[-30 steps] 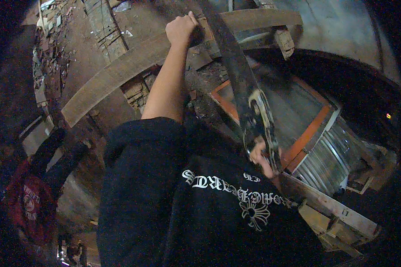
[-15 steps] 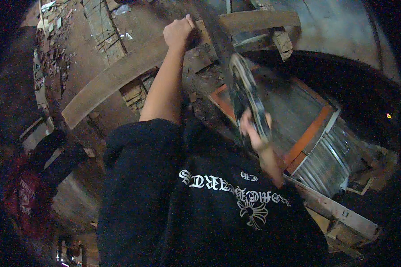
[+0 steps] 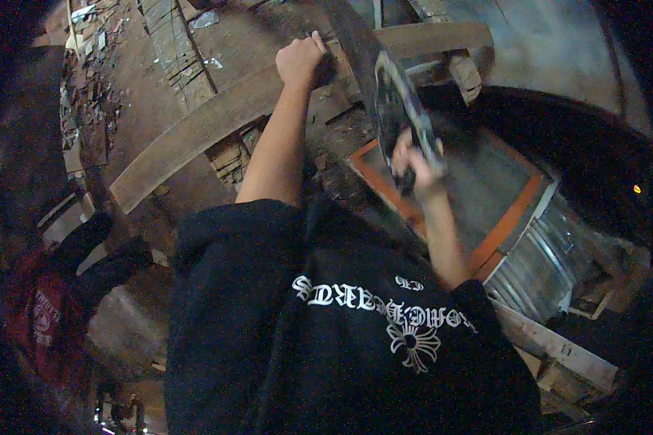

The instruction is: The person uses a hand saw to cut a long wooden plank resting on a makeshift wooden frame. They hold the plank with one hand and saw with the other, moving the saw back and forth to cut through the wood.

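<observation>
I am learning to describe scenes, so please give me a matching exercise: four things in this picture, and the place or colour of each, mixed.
Things:
1. left hand
2. right hand
3. frame
4. beam

Descriptions:
A. orange, around a grey sheet
B. pale wood, long and curved by the lens
C. raised, closed at the tool's far end
D. closed on the tool's near handle

Pairs: 1-C, 2-D, 3-A, 4-B

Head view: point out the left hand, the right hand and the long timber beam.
left hand (image 3: 302,59), head view, on the knuckles of the fist.
right hand (image 3: 412,163), head view, on the back of the hand.
timber beam (image 3: 196,134), head view, on its broad upper face.
</observation>
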`<action>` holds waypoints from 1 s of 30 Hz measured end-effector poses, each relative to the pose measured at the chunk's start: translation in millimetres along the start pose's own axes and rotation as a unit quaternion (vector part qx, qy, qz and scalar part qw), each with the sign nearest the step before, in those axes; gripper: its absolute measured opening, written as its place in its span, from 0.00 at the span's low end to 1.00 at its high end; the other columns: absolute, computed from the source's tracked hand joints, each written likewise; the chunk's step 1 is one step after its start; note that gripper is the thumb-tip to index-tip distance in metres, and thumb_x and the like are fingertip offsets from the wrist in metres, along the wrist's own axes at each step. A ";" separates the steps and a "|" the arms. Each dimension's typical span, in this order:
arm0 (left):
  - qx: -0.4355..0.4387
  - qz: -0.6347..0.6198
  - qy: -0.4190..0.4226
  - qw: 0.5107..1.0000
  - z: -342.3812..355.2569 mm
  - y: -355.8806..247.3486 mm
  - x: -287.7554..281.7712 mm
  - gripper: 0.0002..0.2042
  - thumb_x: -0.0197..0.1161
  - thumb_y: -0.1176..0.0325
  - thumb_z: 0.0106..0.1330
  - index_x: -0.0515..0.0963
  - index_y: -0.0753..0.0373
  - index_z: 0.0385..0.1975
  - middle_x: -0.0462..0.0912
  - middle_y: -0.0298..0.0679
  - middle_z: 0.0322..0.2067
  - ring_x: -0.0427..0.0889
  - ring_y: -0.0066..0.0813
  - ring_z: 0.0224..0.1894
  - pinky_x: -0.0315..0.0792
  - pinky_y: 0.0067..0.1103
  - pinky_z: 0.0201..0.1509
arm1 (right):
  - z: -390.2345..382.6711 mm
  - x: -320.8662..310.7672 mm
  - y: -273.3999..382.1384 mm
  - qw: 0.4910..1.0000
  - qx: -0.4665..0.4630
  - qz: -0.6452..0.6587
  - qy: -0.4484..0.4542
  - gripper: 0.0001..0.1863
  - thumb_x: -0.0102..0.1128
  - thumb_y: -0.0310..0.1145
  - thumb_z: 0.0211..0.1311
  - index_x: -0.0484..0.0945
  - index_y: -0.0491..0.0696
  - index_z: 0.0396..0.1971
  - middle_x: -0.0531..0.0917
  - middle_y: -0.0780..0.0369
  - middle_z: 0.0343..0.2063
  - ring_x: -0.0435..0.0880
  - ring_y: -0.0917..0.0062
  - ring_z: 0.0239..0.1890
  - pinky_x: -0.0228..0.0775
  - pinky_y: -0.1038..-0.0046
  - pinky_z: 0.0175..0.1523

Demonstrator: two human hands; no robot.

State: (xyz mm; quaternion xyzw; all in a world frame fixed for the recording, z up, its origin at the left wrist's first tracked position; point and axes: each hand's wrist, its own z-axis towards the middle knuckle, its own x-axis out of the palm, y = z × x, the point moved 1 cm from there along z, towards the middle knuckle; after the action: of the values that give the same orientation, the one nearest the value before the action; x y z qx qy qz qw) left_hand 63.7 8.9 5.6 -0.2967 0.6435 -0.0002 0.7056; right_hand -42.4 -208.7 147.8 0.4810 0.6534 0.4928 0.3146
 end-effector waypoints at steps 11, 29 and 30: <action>0.013 -0.006 0.008 1.000 -7.1 -4.6 1.7 0.25 0.36 0.57 0.61 0.77 0.61 0.11 0.76 0.45 0.14 0.77 0.40 0.18 0.70 0.30 0.24 | -30.0 7.5 0.6 0.994 0.004 0.104 -0.028 0.06 0.49 0.22 0.50 0.66 0.46 0.29 0.67 0.67 0.16 0.64 0.85 0.15 0.57 0.82 0.18; 0.018 0.015 -0.062 0.998 -19.3 -39.2 -27.8 0.25 0.38 0.56 0.61 0.75 0.60 0.08 0.74 0.44 0.10 0.75 0.38 0.13 0.69 0.29 0.18 | 16.9 -7.0 30.7 0.993 -0.100 -0.054 0.040 0.07 0.60 0.26 0.45 0.69 0.45 0.22 0.73 0.68 0.16 0.71 0.85 0.19 0.64 0.82 0.26; 0.032 0.028 -0.048 0.998 -17.9 -37.5 -22.2 0.24 0.38 0.57 0.61 0.75 0.60 0.08 0.75 0.42 0.10 0.76 0.37 0.14 0.69 0.29 0.18 | 16.4 -10.0 27.8 0.995 -0.083 -0.048 0.026 0.07 0.59 0.26 0.45 0.69 0.45 0.22 0.74 0.67 0.17 0.72 0.85 0.19 0.64 0.81 0.26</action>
State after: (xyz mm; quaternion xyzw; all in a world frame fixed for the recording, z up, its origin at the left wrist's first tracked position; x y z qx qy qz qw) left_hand 57.9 -21.0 41.5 -0.2551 0.6164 0.0137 0.7448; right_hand -15.7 -211.1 168.3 0.4082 0.6407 0.5420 0.3594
